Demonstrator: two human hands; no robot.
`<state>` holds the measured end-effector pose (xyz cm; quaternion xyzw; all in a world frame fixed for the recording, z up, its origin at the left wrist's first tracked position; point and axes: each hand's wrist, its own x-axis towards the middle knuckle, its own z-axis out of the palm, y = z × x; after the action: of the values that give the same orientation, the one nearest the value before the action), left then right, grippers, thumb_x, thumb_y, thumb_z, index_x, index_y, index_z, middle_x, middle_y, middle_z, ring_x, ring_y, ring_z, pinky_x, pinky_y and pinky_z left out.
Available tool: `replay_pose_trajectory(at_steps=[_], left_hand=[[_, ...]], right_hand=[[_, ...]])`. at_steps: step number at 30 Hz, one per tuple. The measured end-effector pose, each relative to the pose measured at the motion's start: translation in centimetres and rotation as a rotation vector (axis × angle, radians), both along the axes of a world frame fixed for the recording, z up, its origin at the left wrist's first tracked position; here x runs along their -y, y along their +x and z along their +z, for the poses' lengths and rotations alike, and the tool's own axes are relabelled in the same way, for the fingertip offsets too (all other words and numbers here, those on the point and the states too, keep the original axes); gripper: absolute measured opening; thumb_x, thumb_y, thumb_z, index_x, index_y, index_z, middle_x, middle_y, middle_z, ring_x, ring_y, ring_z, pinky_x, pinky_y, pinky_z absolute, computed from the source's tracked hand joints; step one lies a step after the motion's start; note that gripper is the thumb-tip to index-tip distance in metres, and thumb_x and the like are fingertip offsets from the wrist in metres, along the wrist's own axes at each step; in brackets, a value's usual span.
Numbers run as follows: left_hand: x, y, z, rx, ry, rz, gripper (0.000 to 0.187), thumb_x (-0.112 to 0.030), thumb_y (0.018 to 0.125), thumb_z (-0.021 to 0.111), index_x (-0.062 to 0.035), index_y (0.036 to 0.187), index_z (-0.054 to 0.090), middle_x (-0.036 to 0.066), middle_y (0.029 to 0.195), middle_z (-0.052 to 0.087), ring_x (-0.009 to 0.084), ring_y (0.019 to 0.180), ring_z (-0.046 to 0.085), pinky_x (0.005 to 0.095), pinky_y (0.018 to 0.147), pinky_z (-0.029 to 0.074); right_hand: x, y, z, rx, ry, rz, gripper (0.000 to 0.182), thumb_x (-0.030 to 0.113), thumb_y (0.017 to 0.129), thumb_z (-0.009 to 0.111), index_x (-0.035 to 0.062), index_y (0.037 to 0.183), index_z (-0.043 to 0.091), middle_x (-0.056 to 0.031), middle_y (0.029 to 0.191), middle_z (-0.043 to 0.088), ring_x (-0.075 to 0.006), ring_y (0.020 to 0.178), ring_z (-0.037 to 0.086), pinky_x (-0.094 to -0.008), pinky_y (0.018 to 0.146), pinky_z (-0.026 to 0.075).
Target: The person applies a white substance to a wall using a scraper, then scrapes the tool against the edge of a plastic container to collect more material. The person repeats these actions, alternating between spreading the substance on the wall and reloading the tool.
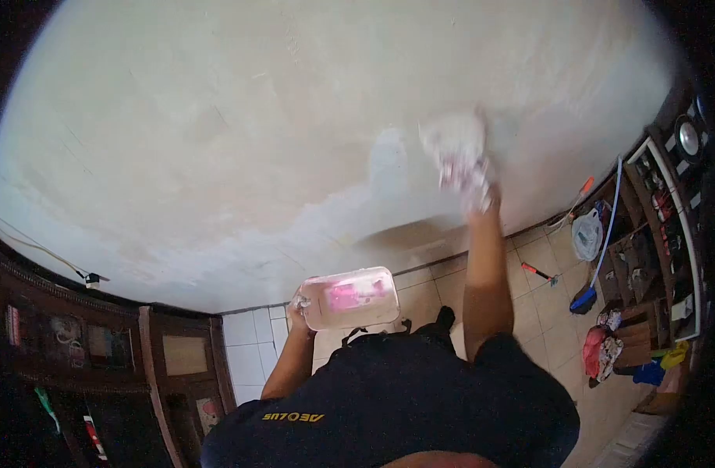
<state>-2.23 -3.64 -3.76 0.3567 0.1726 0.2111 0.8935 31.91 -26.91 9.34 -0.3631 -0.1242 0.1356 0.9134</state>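
Note:
My left hand [300, 310] grips the left end of a shallow rectangular plastic tub [351, 319], holding it in front of my body. Pink and whitish stuff [361, 294] shows inside the tub. My right hand [473, 187], blurred by motion and marked white and pinkish, reaches up to the wall [279, 140]. It is closed on a whitish flat thing [455, 139] that lies against the wall or very near it; blur hides its exact kind. Beside it a paler white patch [388, 160] shows on the blotchy wall surface.
Dark wooden cabinets [148, 343] stand at left. On the tiled floor [541, 312] at right lie a red-and-black tool [538, 272] and a blue brush head [583, 300] on a long handle. A white plastic bag [587, 234] and cloths [601, 351] lie by a wooden shelf [634, 257].

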Motion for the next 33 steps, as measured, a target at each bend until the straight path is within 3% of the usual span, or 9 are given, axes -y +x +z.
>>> replay_pose_trajectory(at_steps=[2,4,8,15,18,20,23,29,33], left_hand=[[0.4,-0.1,0.5,0.036,-0.002,-0.023,0.059,-0.041,0.067,0.052,-0.0021,0.112,0.049,0.013,0.108,0.055,0.0274,0.099,0.053,0.0402,0.087,0.043],[0.7,0.1,0.6,0.079,-0.030,0.002,0.067,-0.045,0.063,0.056,-0.0023,0.114,0.047,0.013,0.110,0.054,0.0276,0.101,0.052,0.0412,0.088,0.043],[0.9,0.2,0.3,0.142,-0.004,0.013,0.070,-0.047,0.063,0.057,-0.0028,0.116,0.046,0.013,0.111,0.053,0.0273,0.103,0.051,0.0411,0.089,0.042],[0.0,-0.7,-2.0,0.021,0.029,0.044,0.068,-0.051,0.066,0.051,-0.0052,0.116,0.047,0.011,0.111,0.053,0.0264,0.102,0.052,0.0406,0.088,0.043],[-0.2,-0.9,-2.0,-0.127,0.017,0.049,0.067,-0.055,0.068,0.046,-0.0073,0.116,0.048,0.011,0.112,0.053,0.0266,0.101,0.052,0.0407,0.086,0.043],[-0.6,-0.7,-1.7,-0.172,-0.017,0.035,0.067,-0.054,0.068,0.046,-0.0074,0.115,0.049,0.011,0.112,0.053,0.0267,0.101,0.052,0.0408,0.087,0.043],[-0.6,-0.7,-1.8,-0.141,0.066,0.047,0.066,-0.053,0.068,0.047,-0.0074,0.116,0.048,0.011,0.112,0.053,0.0270,0.101,0.052,0.0413,0.086,0.043],[-0.8,-0.6,-2.4,-0.045,0.066,0.011,0.069,-0.056,0.068,0.047,-0.0057,0.116,0.048,0.011,0.113,0.052,0.0267,0.103,0.051,0.0402,0.088,0.042],[-0.1,-0.8,-1.8,-0.010,0.053,0.019,0.068,-0.053,0.069,0.046,-0.0047,0.117,0.047,0.011,0.114,0.052,0.0257,0.104,0.050,0.0386,0.088,0.042]], right_hand=[[-1.6,2.7,8.1,0.248,0.250,0.072,0.052,0.024,0.076,0.055,-0.0012,0.119,0.038,-0.0189,0.110,0.051,-0.0314,0.097,0.053,-0.0491,0.073,0.047],[-3.3,4.3,16.4,0.339,0.297,-0.010,0.039,0.016,0.077,0.060,-0.0026,0.110,0.050,-0.0118,0.099,0.058,-0.0230,0.082,0.060,-0.0374,0.065,0.052],[-6.3,5.9,17.3,0.170,0.130,-0.210,0.027,0.009,0.077,0.060,-0.0021,0.102,0.057,-0.0064,0.094,0.059,-0.0172,0.082,0.059,-0.0298,0.068,0.050],[-3.4,1.5,-14.7,-0.320,-0.228,-0.160,0.034,0.014,0.081,0.058,-0.0016,0.109,0.052,-0.0089,0.100,0.058,-0.0197,0.082,0.059,-0.0319,0.070,0.050],[0.5,-2.3,-25.3,-0.353,0.187,0.294,0.036,0.016,0.082,0.056,-0.0040,0.111,0.048,-0.0131,0.102,0.057,-0.0228,0.084,0.060,-0.0336,0.071,0.051],[1.3,-5.6,-23.4,-0.405,-0.445,0.063,0.040,0.020,0.078,0.060,0.0041,0.113,0.050,-0.0061,0.097,0.057,-0.0177,0.079,0.059,-0.0307,0.062,0.050],[0.0,-5.9,-13.3,-0.250,-0.203,0.223,0.039,0.021,0.083,0.054,-0.0063,0.110,0.048,-0.0156,0.101,0.058,-0.0250,0.087,0.060,-0.0368,0.073,0.052],[-8.9,-1.1,1.9,0.087,-0.067,-0.018,0.031,0.018,0.078,0.064,-0.0026,0.101,0.057,-0.0052,0.093,0.060,-0.0106,0.076,0.055,-0.0243,0.067,0.044],[-12.8,-0.1,-4.5,0.064,-0.462,-0.208,0.030,0.020,0.077,0.065,-0.0027,0.095,0.060,-0.0038,0.086,0.061,-0.0091,0.076,0.054,-0.0229,0.067,0.043]])
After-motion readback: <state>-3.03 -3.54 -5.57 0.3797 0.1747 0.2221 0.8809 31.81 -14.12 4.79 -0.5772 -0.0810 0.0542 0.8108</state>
